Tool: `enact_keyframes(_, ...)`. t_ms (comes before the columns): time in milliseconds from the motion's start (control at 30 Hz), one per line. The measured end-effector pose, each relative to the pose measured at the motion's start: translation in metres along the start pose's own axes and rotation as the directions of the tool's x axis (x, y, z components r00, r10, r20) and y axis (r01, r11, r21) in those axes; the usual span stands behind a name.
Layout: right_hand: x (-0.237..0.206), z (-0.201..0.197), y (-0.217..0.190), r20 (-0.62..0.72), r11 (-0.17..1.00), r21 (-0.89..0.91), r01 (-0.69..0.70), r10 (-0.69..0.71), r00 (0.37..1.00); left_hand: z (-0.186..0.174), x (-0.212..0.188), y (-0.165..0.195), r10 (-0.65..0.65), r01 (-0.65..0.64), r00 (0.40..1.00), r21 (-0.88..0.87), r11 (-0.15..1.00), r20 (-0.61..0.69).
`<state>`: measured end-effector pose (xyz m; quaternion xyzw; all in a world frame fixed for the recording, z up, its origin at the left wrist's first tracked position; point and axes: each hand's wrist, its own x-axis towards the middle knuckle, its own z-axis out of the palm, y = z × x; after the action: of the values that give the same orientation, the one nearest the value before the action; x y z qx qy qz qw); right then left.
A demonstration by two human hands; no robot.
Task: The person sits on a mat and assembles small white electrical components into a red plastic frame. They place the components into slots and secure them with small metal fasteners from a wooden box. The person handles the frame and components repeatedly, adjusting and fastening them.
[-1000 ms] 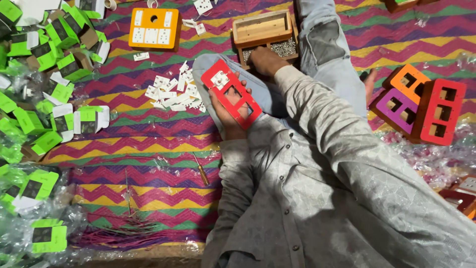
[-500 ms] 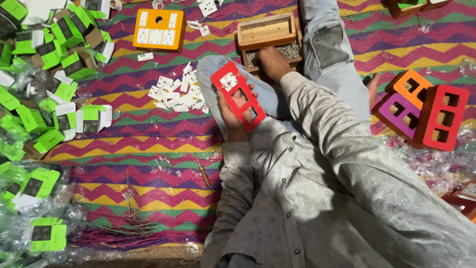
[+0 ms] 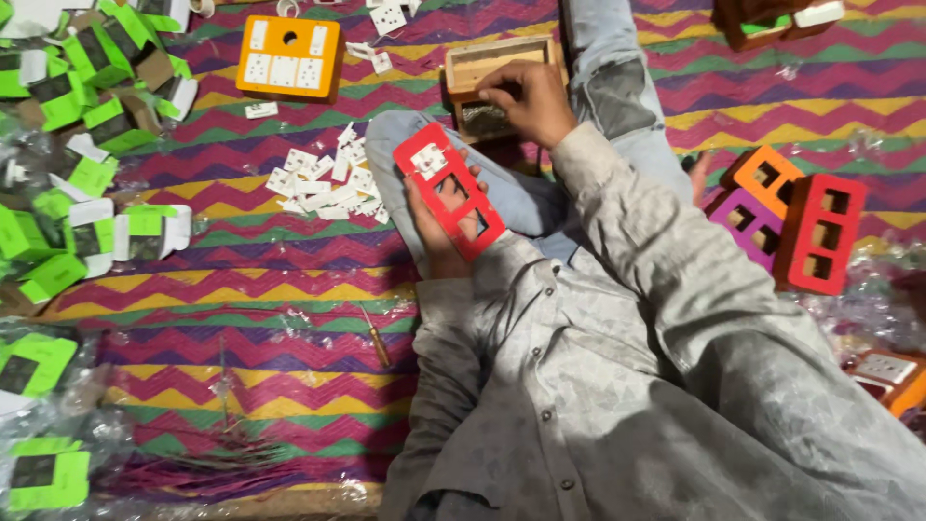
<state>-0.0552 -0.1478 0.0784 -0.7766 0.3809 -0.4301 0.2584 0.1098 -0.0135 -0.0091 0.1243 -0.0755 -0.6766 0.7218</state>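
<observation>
- The left hand (image 3: 436, 224) grips a red switch-board plate (image 3: 449, 190) from beneath, fingers curled round its edges, over the lap.
- The right hand (image 3: 528, 99) reaches into a small wooden box (image 3: 487, 64), fingers bent downward (whether they hold anything is hidden).
- White socket pieces (image 3: 323, 180) lie scattered on the zigzag mat (image 3: 289, 309) just left of the plate.
</observation>
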Motion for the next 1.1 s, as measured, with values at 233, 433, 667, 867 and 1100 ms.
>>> enact_keyframes(233,-0.054,-0.006,-0.051,0.096,0.917,0.366,-0.159,0.133,0.986,-0.001,-0.005,-0.015,-0.078,0.078,0.997,-0.041,0.996,0.017)
enact_keyframes(433,-0.069,0.015,-0.039,0.137,0.840,0.458,-0.290,0.256,0.957,-0.004,-0.005,-0.017,-0.107,0.104,0.993,0.050,0.993,0.040)
enact_keyframes(667,-0.077,0.010,-0.040,0.023,0.981,0.195,0.006,-0.011,1.000,0.005,-0.013,-0.017,-0.065,0.052,0.993,0.130,0.990,0.094)
enact_keyframes(867,-0.074,0.009,-0.049,0.003,0.989,0.146,-0.014,0.014,1.000,0.017,-0.018,-0.013,-0.104,0.095,0.993,0.139,0.986,0.054)
enact_keyframes(1100,-0.078,0.011,-0.051,-0.007,0.991,0.133,-0.022,0.023,1.000,0.022,-0.019,-0.013,-0.077,0.064,0.993,0.143,0.988,0.084)
